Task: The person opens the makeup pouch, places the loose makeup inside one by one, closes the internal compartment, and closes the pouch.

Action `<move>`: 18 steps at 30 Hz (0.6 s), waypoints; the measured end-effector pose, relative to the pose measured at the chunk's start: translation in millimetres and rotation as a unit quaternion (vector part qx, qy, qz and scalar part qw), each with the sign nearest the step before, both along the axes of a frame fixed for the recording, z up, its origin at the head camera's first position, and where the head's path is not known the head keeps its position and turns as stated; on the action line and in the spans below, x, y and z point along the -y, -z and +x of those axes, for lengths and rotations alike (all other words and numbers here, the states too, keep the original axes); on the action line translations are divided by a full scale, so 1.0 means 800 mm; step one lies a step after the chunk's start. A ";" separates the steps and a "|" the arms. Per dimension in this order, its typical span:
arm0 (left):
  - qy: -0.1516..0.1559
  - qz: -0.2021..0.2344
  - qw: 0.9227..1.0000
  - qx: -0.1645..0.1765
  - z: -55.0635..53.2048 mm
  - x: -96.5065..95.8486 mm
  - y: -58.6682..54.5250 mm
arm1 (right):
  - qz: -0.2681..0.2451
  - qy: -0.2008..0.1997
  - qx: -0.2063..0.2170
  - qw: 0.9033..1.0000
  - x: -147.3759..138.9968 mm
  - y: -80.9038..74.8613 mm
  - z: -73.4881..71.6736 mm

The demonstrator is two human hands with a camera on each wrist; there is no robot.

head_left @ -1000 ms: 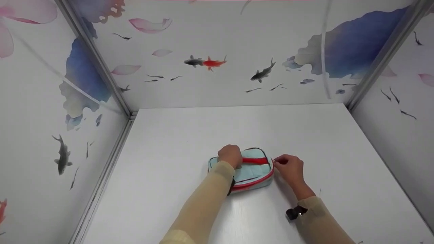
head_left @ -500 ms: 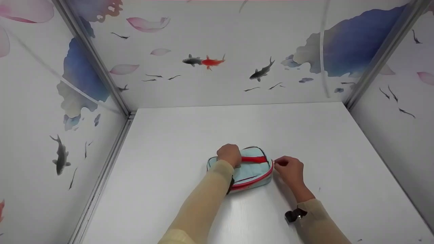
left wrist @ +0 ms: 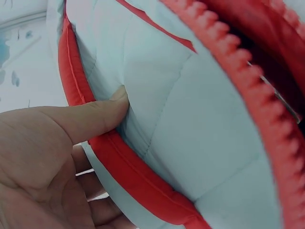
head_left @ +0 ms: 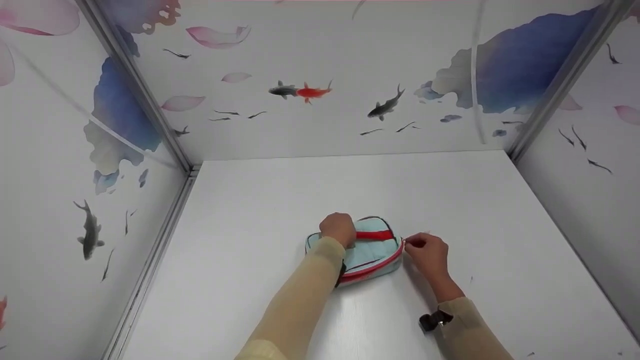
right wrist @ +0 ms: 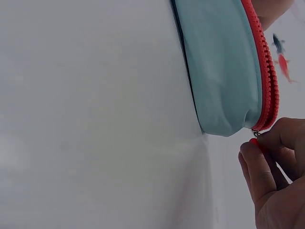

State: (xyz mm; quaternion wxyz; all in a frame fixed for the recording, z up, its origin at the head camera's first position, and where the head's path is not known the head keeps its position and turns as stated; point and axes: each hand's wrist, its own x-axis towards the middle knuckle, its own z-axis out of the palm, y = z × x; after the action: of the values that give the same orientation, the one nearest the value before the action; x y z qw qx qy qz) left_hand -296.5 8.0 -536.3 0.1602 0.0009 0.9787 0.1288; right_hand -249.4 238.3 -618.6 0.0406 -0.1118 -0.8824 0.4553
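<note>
A light-blue zip pouch [head_left: 372, 255] with red trim lies on the white table. My left hand [head_left: 339, 230] grips it from above; in the left wrist view the thumb [left wrist: 107, 112] crosses the red strap handle [left wrist: 138, 176] and presses the quilted top, while the other fingers are partly hidden beyond the strap. At the pouch's right end, my right hand [head_left: 430, 252] pinches the zipper pull [right wrist: 256, 136], whose red tip shows between thumb and fingers. The red zipper teeth [left wrist: 257, 90] stand parted along the near side, with dark red lining visible between them.
The white table [head_left: 240, 225] is enclosed by panels printed with fish and petals, joined by metal rails [head_left: 150, 100]. A small black device [head_left: 435, 320] is strapped on the right wrist.
The right hand has shifted very slightly toward the person with the zipper pull still pinched. The left hand stays in place on the pouch; the head view has tilted a little.
</note>
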 end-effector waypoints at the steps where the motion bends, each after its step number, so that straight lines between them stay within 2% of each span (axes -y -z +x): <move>1: 0.000 -0.004 1.000 0.001 -0.001 0.000 0.001 | -0.001 0.000 -0.001 1.000 0.000 0.001 0.001; 9: -0.004 -0.012 1.000 0.005 0.002 0.002 -0.002 | -0.010 0.006 0.002 1.000 -0.001 0.003 0.006; 18: -0.006 -0.029 1.000 0.002 -0.007 0.001 0.009 | -0.012 0.012 0.007 1.000 0.001 0.003 0.011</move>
State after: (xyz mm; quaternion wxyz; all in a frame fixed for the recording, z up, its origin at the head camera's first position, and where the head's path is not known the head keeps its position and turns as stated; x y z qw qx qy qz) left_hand -301.8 7.1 -543.9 0.1612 -0.0100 0.9817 0.1010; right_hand -240.4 237.3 -620.6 0.0385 -0.1259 -0.8755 0.4649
